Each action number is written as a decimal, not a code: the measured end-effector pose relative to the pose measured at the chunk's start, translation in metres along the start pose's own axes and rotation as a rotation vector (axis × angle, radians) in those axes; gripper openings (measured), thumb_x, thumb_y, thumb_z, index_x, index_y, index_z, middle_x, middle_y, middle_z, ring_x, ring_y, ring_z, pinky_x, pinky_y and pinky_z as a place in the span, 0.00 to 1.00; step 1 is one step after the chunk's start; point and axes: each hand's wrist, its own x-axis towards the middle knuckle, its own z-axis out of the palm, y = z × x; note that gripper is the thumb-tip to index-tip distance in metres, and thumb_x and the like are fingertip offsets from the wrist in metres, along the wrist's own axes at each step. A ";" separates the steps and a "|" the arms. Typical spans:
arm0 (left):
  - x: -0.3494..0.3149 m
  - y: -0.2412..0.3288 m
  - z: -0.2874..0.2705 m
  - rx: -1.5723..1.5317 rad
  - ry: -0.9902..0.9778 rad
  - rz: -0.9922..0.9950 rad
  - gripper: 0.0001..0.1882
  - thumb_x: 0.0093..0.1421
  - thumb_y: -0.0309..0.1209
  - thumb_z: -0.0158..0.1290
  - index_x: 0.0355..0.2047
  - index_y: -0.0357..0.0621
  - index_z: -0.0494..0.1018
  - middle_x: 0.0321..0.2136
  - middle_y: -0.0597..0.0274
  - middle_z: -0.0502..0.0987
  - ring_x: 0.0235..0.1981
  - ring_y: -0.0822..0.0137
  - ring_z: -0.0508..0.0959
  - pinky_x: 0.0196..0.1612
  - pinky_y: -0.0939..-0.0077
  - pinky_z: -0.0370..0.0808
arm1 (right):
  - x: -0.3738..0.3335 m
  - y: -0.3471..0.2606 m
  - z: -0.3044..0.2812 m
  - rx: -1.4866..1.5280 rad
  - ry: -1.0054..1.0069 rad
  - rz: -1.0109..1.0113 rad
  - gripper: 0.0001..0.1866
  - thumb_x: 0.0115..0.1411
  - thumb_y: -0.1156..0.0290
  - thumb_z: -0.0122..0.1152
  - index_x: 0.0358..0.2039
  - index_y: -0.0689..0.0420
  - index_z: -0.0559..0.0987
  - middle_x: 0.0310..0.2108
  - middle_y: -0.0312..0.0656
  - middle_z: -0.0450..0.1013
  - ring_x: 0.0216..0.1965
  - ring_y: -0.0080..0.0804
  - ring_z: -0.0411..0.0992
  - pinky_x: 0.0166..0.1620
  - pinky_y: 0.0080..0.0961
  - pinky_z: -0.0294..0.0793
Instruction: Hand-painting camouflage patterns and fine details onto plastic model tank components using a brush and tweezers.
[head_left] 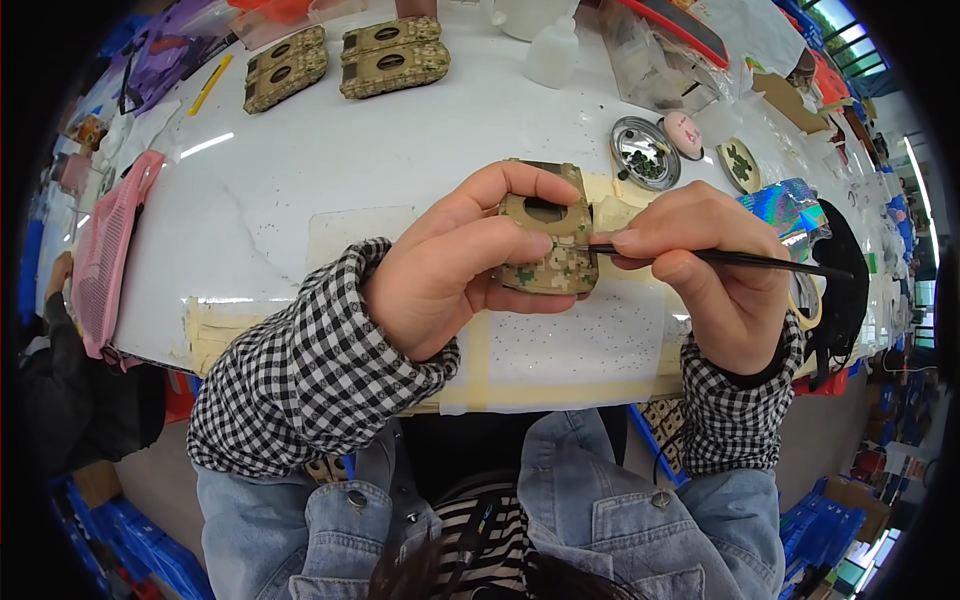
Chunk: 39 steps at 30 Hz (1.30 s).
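My left hand (430, 265) is closed around a small camouflage model vehicle hull (560, 273), tan and green with a round opening in its upper face. The thumb lies across the hull and the other fingers wrap its far and near sides. Between the thumb and fingers of my right hand (715, 260) is a slim black-handled tool (765, 260) with a thin metal tip. That tip meets the hull's right side, close to my left thumb. Whether it is a brush or tweezers is unclear.
Several similar camouflage hulls (393, 72) stand at the back left. A round metal dish (621, 150) with dark green bits lies right of the hull, beside a pink oval object (684, 133). White paper (560, 345) lies beneath my hands. A pink mesh basket (110, 255) stands left.
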 end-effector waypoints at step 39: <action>0.001 -0.004 0.001 0.035 0.053 -0.012 0.17 0.61 0.31 0.46 0.51 0.48 0.61 0.44 0.61 0.73 0.39 0.65 0.79 0.40 0.76 0.78 | 0.001 -0.002 0.001 -0.067 -0.037 -0.019 0.12 0.58 0.67 0.59 0.33 0.64 0.80 0.31 0.45 0.77 0.32 0.30 0.71 0.37 0.23 0.70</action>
